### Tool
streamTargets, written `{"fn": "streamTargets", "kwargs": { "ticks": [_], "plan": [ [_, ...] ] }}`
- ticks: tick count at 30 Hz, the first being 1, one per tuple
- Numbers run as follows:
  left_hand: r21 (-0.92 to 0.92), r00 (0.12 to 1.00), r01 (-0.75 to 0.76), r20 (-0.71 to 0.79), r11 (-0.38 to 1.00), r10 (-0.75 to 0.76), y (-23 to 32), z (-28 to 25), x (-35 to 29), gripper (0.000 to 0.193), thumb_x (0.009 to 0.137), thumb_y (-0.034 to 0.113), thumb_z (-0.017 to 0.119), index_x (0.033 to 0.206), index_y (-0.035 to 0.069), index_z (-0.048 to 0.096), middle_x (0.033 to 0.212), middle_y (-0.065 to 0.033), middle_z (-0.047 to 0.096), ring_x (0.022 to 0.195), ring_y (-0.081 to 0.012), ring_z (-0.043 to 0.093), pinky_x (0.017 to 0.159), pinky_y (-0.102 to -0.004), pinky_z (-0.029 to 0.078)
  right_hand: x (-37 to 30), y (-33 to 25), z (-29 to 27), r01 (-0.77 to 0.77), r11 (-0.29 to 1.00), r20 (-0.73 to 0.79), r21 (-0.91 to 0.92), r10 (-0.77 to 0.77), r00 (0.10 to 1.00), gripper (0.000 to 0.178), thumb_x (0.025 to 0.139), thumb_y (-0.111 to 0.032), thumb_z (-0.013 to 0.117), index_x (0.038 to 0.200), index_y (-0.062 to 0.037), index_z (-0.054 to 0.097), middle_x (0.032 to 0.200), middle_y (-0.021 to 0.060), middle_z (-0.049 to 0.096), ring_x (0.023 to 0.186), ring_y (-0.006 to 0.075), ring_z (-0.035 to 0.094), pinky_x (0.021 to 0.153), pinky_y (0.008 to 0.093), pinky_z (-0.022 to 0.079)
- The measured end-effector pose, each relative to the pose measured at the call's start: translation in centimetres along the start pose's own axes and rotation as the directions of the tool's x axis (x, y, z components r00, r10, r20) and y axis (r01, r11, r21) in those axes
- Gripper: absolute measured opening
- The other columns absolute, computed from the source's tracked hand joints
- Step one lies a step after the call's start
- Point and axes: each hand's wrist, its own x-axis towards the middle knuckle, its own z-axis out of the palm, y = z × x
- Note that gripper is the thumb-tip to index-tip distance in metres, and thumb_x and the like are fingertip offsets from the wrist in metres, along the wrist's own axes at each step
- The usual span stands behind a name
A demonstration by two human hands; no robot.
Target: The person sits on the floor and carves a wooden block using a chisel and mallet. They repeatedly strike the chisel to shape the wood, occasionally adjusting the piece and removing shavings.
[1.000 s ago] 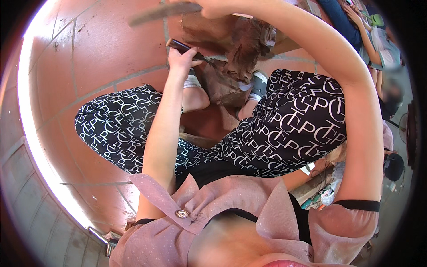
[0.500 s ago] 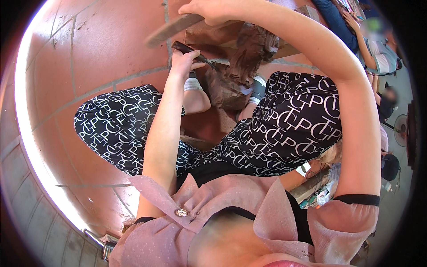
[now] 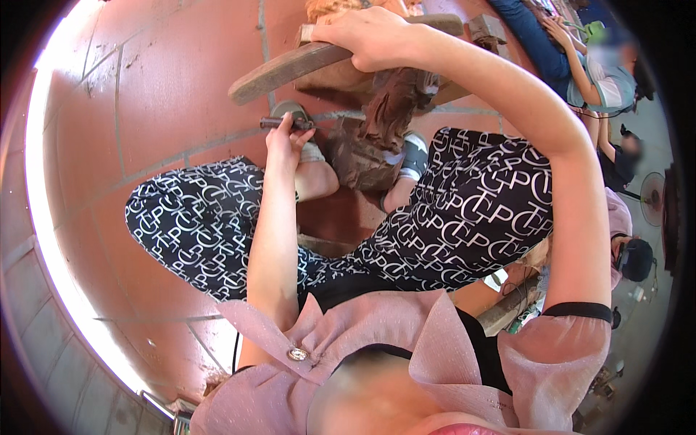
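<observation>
Plainly, both hands are busy. The person's left hand [image 3: 287, 142] is curled around a slim dark-handled tool [image 3: 271, 122], thumb and fingers closed on it, with the handle's end jutting out to the left. The tool's far end runs toward the carved brown wood [image 3: 388, 112]; whether its tip touches the wood cannot be told.

Higher up, the right hand [image 3: 375, 38] reaches across on a bent arm and has hold of a long, flat wooden bar [image 3: 290, 75]. Its grip looks closed, though the bar's underside and some of the fingers are hidden. 1 end of the bar slopes down to the left, above the left hand, and the other shows beyond the right wrist.

The carved brown wood sits between the person's 2 feet, its rough, dark surface leaning up toward the right forearm. The left shoe [image 3: 290, 109] is just behind the left hand; the right shoe [image 3: 413, 154], dark and white, is just beside the wood. Below spread the black trousers [image 3: 478, 210] with white print, over a reddish tiled floor [image 3: 188, 87]. An orange-toned wooden piece [image 3: 333, 9] lies at the top edge, and a co-worker's hand [image 3: 557, 29] shows at upper right.
</observation>
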Motion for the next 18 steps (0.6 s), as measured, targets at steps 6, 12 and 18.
{"fn": "streamTargets", "kwargs": {
  "ticks": [6,12,18],
  "plan": [
    [0.183,0.997,-0.078,0.020,0.980,0.075,0.1,-1.5,-0.2,0.022,0.099,0.023,0.061,0.106,0.004,0.053,0.091,-0.0104,0.064,0.086,-0.0279,0.067,0.074,-0.0452,0.060,-4.4,-0.6,-5.1,-0.215,0.972,-0.204,0.091,0.229,0.952,0.047,0.076,-0.012,0.067,0.122,-0.0066,0.057,0.108,0.0212,0.067,0.102,0.0394,0.064,0.084,0.0466,0.051],
    [0.142,0.993,-0.117,0.021,0.983,0.116,0.0,-2.0,0.5,0.028,0.096,0.021,0.064,0.112,0.000,0.053,0.094,-0.0130,0.064,0.077,-0.0284,0.068,0.063,-0.0405,0.061,-14.4,-1.1,-4.8,-0.350,0.875,-0.366,0.334,0.462,0.808,0.041,0.077,-0.013,0.076,0.115,-0.0074,0.059,0.081,0.0101,0.064,0.077,0.0234,0.064,0.069,0.0354,0.050],
    [0.098,0.997,-0.073,-0.008,0.992,0.074,-0.1,-3.0,2.2,0.026,0.097,0.020,0.063,0.109,0.000,0.051,0.093,-0.0158,0.063,0.077,-0.0323,0.067,0.066,-0.0451,0.060,-19.7,-2.3,-2.5,-0.478,0.797,-0.360,0.368,0.596,0.717,0.038,0.076,-0.012,0.076,0.109,-0.0053,0.058,0.092,0.0180,0.068,0.089,0.0376,0.066,0.077,0.0411,0.052]
  ]
}}
